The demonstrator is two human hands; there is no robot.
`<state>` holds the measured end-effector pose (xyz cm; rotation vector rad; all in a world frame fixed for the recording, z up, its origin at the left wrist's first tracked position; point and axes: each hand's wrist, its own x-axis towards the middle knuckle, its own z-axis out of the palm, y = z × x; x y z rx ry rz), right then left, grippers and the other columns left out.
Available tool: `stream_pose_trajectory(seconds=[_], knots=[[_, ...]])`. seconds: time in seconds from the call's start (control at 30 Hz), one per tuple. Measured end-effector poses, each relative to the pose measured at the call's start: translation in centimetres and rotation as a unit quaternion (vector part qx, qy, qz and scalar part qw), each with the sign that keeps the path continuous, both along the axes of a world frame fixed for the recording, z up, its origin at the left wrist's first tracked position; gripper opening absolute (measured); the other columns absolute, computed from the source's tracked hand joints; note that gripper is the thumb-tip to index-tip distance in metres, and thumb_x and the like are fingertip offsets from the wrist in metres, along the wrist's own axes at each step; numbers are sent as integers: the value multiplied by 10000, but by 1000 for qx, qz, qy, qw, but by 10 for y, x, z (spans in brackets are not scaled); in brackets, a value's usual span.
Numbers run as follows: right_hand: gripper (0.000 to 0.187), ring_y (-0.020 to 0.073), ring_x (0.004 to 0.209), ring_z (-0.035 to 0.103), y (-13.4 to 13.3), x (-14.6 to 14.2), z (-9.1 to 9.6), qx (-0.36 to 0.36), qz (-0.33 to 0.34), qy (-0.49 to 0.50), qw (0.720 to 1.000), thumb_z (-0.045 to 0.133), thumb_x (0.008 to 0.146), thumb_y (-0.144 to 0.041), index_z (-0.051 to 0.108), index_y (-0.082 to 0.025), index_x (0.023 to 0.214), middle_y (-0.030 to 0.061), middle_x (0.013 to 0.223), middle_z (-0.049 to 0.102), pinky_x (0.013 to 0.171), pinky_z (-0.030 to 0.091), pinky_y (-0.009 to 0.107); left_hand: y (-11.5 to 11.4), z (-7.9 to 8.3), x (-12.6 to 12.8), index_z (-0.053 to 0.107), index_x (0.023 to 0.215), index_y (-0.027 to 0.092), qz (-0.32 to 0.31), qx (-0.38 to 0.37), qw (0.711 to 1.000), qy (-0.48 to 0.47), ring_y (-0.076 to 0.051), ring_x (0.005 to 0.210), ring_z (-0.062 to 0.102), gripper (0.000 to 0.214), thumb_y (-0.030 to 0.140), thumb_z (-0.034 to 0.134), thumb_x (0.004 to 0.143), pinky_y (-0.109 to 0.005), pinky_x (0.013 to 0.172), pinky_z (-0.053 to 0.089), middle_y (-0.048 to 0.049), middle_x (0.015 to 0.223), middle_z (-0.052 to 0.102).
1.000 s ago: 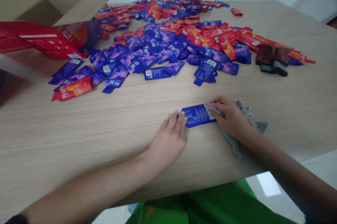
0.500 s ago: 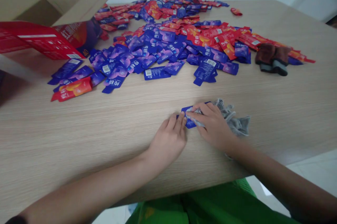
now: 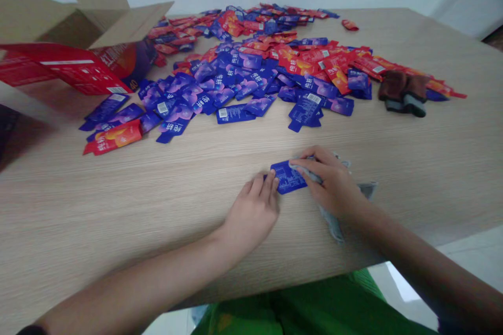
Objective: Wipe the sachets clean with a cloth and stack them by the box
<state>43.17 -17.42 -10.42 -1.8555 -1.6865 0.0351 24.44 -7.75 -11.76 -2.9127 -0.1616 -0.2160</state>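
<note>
A small blue pouch [image 3: 288,176] lies flat on the table in front of me, its printed back facing up. My left hand [image 3: 255,206] holds down its left end, fingers pressed together with the tips on the spout end. Bunched in the closed fingers of my right hand [image 3: 330,180] is a grey cloth [image 3: 330,224], pressed against the right part of the pouch. Folds of the cloth stick out below and to the right of that hand. The pouch's right end is hidden under cloth and fingers.
Heaped across the back of the table [image 3: 157,230] are blue pouches [image 3: 236,75] and red pouches [image 3: 310,57]. An open carton [image 3: 74,67] stands at the left. Brown and grey oversleeves or gloves [image 3: 403,91] lie at the right end of the heap.
My right hand has slid to the right with the grey cloth, uncovering more of the blue pouch. The left hand keeps its hold on the left end. The view has tilted slightly upward.
</note>
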Motion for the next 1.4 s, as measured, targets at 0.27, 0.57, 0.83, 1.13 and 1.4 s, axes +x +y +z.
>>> stream_pose_trajectory(seconds=[0.27, 0.57, 0.83, 1.13, 1.4], knots=[[422, 252, 950, 565, -6, -12, -19, -44, 0, -52, 998, 491, 735, 37, 705, -175, 1031, 98, 1003, 645, 876, 473, 438, 1, 2, 0, 595, 1266, -11, 1, -6, 1000, -1, -321, 1157, 596, 443, 190, 543, 874, -377, 862, 535, -208, 1353, 568], [195, 250, 853, 612, -16, 37, -8, -56, -94, 11, 994, 545, 872, -159, 713, -228, 942, 72, 904, 679, 774, 506, 431, 2, 3, 0, 588, 1272, -21, 5, -17, 1000, 3, -334, 1165, 588, 461, 183, 549, 861, -387, 856, 537, -217, 1357, 563], [317, 242, 962, 572, -10, -6, -15, -50, 49, -15, 997, 495, 810, -24, 687, -200, 991, 79, 1009, 664, 888, 473, 436, -2, 3, 2, 576, 1277, -30, 12, -29, 999, 11, -335, 1175, 575, 454, 176, 520, 876, -398, 873, 525, -217, 1358, 564], [174, 239, 927, 599, -23, 55, 6, -22, -78, 26, 996, 506, 909, -251, 664, -217, 971, 71, 949, 629, 835, 492, 410, 18, 36, 22, 710, 909, 152, 110, -195, 974, 19, -251, 961, 635, 345, 307, 406, 966, -405, 838, 505, -87, 987, 734], [486, 321, 1194, 484, -33, 43, -31, -62, -47, -47, 996, 532, 864, -214, 505, -167, 1347, 160, 1241, 525, 1022, 408, 543, 25, 21, 72, 582, 1129, 125, 198, -245, 949, 4, -323, 1090, 575, 591, 579, 698, 768, -419, 897, 483, -148, 1148, 634]])
